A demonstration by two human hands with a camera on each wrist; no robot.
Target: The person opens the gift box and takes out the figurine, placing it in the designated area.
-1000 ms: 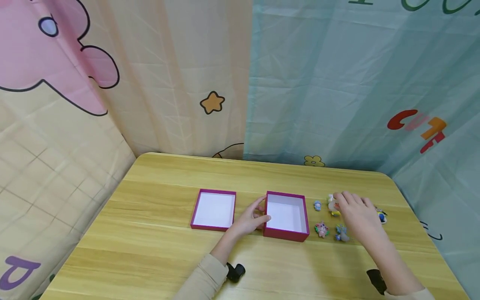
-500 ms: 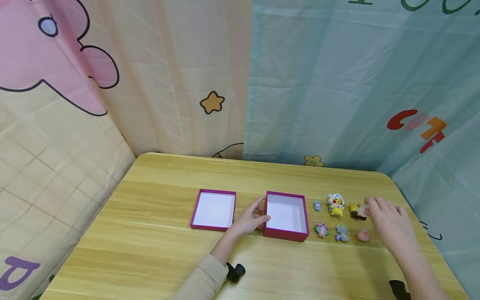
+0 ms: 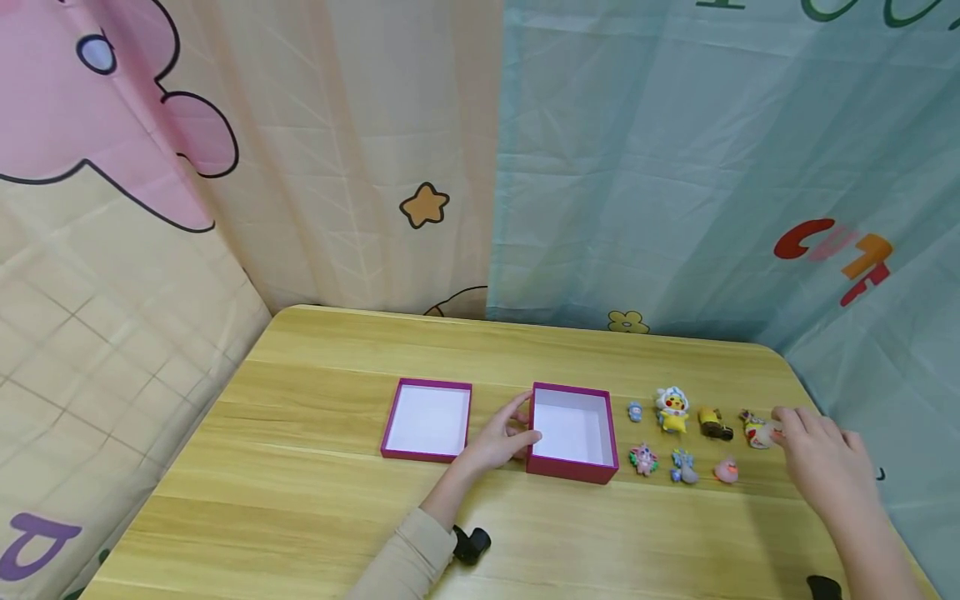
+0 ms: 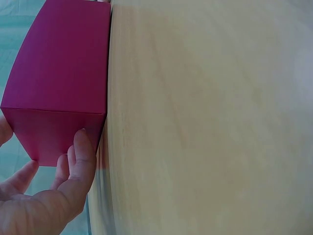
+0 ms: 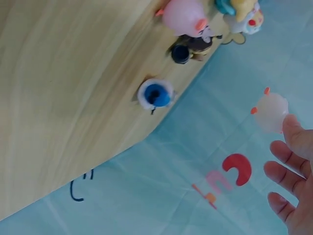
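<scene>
My left hand [image 3: 495,440] holds the left wall of a magenta box [image 3: 572,472] with a white inside. Its thumb lies over the rim, and in the left wrist view several fingers touch the outer side wall [image 4: 54,132]. Above the right end of the table my right hand [image 3: 821,454] pinches a small pale round toy [image 5: 272,112] with orange nubs. Just left of that hand lies a yellow, white and red figurine [image 3: 754,429]. The pale toy is partly hidden by the fingers in the head view.
The shallow magenta lid [image 3: 420,457] lies left of the box. Right of the box are a small blue figurine [image 3: 635,412], a yellow hooded figurine [image 3: 672,410], a yellow-and-black toy [image 3: 714,423], a pink-green figurine [image 3: 643,459], a grey-blue one [image 3: 683,467] and a pink round toy [image 3: 726,471].
My right hand has moved right with the pale toy, from over the hooded figurine to past the rightmost figurine, uncovering the toys beneath. Left hand, box and lid stay put.
</scene>
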